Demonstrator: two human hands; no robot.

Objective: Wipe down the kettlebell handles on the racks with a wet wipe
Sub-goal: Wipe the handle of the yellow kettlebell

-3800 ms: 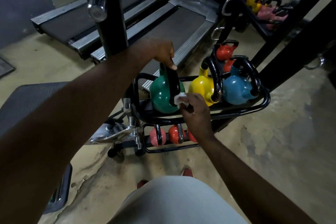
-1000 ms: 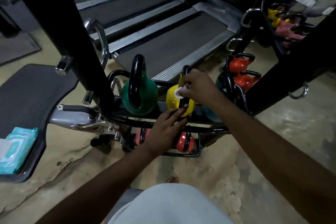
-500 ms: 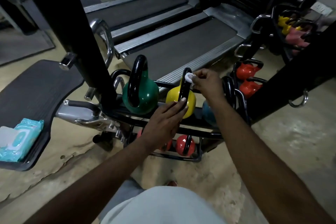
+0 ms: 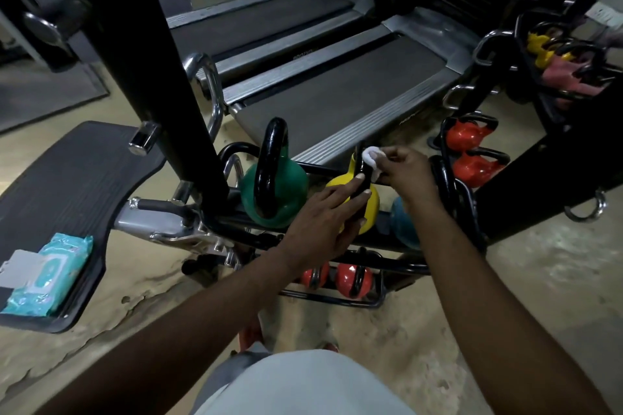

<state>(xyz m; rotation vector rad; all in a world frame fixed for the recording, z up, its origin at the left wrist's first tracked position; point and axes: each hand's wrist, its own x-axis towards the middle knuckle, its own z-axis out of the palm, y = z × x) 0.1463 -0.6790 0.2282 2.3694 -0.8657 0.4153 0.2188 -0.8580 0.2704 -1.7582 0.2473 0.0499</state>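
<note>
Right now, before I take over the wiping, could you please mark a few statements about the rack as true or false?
1. The right hand holds the white wipe against the handle of the yellow kettlebell. True.
2. The left hand rests on the green kettlebell. False: it touches the yellow kettlebell's handle, and the green one stands untouched to its left.
3. The wipes pack lies on a treadmill belt. False: it lies on the black ribbed platform at the far left.
4. Red kettlebells sit on the shelf below the yellow one. True.
</note>
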